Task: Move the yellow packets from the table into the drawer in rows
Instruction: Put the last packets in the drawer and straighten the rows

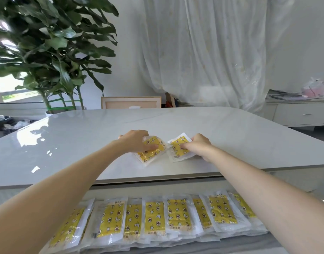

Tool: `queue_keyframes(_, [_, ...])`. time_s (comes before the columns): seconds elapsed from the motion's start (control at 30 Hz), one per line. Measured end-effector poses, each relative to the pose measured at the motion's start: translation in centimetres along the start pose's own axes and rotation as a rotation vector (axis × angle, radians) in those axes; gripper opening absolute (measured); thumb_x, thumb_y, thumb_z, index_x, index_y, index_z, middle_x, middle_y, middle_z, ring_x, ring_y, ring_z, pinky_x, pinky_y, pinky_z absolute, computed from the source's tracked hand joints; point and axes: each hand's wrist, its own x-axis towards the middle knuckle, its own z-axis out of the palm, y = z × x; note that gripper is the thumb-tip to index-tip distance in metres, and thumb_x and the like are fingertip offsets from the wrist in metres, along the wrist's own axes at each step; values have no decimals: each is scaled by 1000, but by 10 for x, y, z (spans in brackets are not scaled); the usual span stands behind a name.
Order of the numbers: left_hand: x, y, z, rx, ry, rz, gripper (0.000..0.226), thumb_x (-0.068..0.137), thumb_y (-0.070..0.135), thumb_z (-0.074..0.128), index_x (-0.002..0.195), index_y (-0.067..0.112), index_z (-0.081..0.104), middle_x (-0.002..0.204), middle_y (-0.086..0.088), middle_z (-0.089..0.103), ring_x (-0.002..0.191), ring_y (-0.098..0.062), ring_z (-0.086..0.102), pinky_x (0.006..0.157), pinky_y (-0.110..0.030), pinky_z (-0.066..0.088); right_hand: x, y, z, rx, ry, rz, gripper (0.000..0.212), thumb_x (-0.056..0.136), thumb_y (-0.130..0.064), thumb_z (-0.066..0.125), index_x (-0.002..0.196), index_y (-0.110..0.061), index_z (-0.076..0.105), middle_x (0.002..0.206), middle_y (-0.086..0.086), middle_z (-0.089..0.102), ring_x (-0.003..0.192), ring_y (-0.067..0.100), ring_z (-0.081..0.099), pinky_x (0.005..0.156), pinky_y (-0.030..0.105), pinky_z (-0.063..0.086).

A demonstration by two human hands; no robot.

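Two yellow packets in clear wrappers lie on the white table [176, 121] near its front edge. My left hand [135, 142] grips the left packet [151, 153], thumb on top and fingers curled over its far end. My right hand [196, 145] pinches the right packet [177, 149] with curled fingers. Below the table edge, the open drawer [221, 242] holds a row of several yellow packets [154, 217] lying side by side, overlapping slightly.
A large potted plant [53, 48] stands behind the table's far left corner. A framed board [131, 102] leans beyond the far edge. White curtains hang behind. A low cabinet [302, 114] with a pink bag stands at the right.
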Motion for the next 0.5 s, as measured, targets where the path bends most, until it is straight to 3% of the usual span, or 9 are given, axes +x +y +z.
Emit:
queue_keyframes(0.1, [-11,5,-2,-30,-6,-13,48,81,64,55,92,17,48,89,2,51,88,-20,49,75,-32,42,-13,-3,-2,-5,-33,-24,28,82,-30,66,98,-7,65,101,7,65,86,22,57,54,24,36])
queue_keyframes(0.2, [-19,8,2,-118,-58,-87,64,79,64,58,107,7,51,100,-6,55,90,-22,51,72,-28,40,-26,-4,-6,-37,-112,-61,23,83,-30,67,75,-12,54,77,1,53,70,16,49,52,24,31])
queue_keyframes(0.27, [-21,8,8,-154,-114,-141,80,75,71,56,125,8,49,118,-12,55,107,-27,53,84,-31,45,-33,-5,-9,-56,-154,-88,31,85,-29,68,66,-16,47,68,-1,44,62,11,43,52,23,29])
queue_keyframes(0.37, [-26,10,10,-167,-166,-171,86,80,68,52,145,15,30,145,-11,38,132,-31,36,109,-41,32,-38,-4,-11,-44,-211,-123,27,86,-30,69,68,-16,54,71,-2,51,66,11,48,55,21,32])
queue_keyframes(0.5, [-30,12,4,-405,-170,-199,93,79,53,66,150,13,21,153,-5,28,137,-26,34,108,-36,33,-44,-2,-12,6,-250,-148,17,87,-30,68,80,-15,61,85,-1,62,73,10,54,59,20,38])
